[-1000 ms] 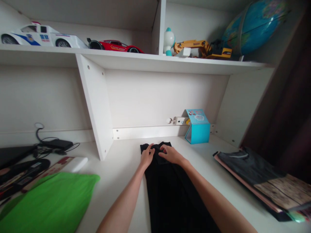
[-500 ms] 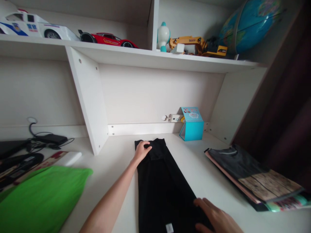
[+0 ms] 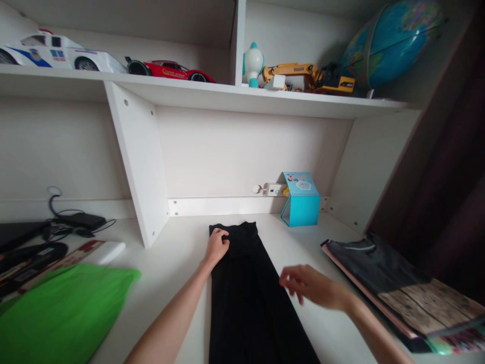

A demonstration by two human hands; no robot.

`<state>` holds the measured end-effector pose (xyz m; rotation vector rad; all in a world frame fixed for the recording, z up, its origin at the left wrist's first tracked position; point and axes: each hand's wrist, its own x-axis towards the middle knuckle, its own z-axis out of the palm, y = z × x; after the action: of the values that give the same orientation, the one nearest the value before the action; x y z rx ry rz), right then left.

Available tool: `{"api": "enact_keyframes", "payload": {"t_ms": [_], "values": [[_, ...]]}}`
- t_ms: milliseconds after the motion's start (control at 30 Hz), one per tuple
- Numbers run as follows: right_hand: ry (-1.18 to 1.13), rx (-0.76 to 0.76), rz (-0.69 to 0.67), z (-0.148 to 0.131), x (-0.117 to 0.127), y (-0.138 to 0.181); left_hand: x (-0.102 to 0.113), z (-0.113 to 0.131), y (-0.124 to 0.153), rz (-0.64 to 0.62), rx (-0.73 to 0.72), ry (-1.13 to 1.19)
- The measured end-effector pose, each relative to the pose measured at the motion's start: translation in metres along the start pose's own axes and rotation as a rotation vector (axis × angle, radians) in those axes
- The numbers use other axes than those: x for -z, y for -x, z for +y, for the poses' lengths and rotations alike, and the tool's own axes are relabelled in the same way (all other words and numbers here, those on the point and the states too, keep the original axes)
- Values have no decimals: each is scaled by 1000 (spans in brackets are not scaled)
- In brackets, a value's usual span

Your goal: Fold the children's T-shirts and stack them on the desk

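Note:
A black garment [image 3: 246, 303] lies in a long, narrow folded strip on the white desk, its far end slightly uneven. My left hand [image 3: 217, 245] is at the far left corner of it, fingers bent and closed on the cloth; the fingertips are partly hidden. Over the garment's right edge hovers my right hand [image 3: 308, 284], its fingers loosely bent and apart, holding nothing. The near end of the cloth runs out of the picture.
Folded clothes [image 3: 397, 283] are stacked at the right. Green cloth [image 3: 68, 313] lies at the left, near a black adapter with cables [image 3: 81, 220]. A blue desk calendar [image 3: 303, 210] stands at the back. The shelf [image 3: 189, 96] above holds toy vehicles and a globe [image 3: 397, 43].
My right hand has lifted off the near part of the garment and moved forward along its right edge. My left hand stays at the far corner, its fingers more closed. The white label has left view.

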<state>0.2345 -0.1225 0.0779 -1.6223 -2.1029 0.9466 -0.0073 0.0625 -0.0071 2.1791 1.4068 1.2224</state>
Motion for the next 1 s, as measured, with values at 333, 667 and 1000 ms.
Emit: {"api": "enact_keyframes", "payload": {"t_ms": [333,667,1000], "values": [[135,-306,354,46,9,-200,-8,-12,0,87,13,54],[275,-467,622,52,-21,-231,-11,-12,1,8,75,-157],[383,-263,680,36,-21,-213,-2,3,7,-159,-78,-226]]}}
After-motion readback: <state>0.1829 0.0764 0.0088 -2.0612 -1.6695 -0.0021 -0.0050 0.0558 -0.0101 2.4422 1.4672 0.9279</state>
